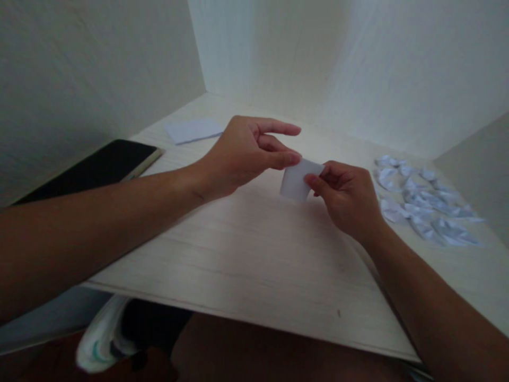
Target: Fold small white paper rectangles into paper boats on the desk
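Observation:
A small white piece of paper (pixel 297 180) is held just above the pale wooden table (pixel 254 265), between both hands. My left hand (pixel 246 151) pinches its upper left edge with thumb and fingers, the index finger stretched out above. My right hand (pixel 345 196) grips the paper's right edge, fingers curled in.
Several folded white paper shapes (pixel 425 199) lie in a cluster at the right. A small stack of white paper sheets (pixel 194 130) sits at the back left. A dark tablet (pixel 95 167) lies at the left edge. Walls close the table in at the back and sides.

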The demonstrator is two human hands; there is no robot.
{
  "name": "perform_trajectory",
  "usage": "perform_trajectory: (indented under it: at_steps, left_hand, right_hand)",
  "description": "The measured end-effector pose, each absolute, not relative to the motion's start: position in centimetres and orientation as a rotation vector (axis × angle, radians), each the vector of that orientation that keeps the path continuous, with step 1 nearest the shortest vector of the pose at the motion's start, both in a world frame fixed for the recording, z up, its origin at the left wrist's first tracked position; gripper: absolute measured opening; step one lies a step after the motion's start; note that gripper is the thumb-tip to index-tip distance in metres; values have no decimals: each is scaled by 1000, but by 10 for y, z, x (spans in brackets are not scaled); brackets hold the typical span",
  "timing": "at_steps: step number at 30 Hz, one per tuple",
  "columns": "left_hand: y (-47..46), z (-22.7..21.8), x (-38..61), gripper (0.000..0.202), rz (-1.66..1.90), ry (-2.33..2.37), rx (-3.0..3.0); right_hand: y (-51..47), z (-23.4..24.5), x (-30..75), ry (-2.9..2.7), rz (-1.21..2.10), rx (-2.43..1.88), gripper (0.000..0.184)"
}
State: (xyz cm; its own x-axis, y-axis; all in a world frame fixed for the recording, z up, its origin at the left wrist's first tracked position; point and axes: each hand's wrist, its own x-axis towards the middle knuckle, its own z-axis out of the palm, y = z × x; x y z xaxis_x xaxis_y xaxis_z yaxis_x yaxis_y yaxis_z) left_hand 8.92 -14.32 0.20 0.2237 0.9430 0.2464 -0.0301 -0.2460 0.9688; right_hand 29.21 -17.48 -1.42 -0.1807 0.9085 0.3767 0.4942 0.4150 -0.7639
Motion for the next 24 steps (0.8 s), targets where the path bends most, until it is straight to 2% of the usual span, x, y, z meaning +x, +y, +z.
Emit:
perform_trajectory:
  at_steps: [5,11,24]
  left_hand:
    - [-147,5,92,48,1269,923,1574]
    - [-151,3,97,32,1266,938,1663]
    - [-152,3,93,38,1226,944,1883]
  right_hand:
    - [-177,-15,291,-1770,683,-1169,24]
    - [-178,-18,295,-1777,632,-1210,24]
    - [-184,-19,291,-1754,495,-1227,21]
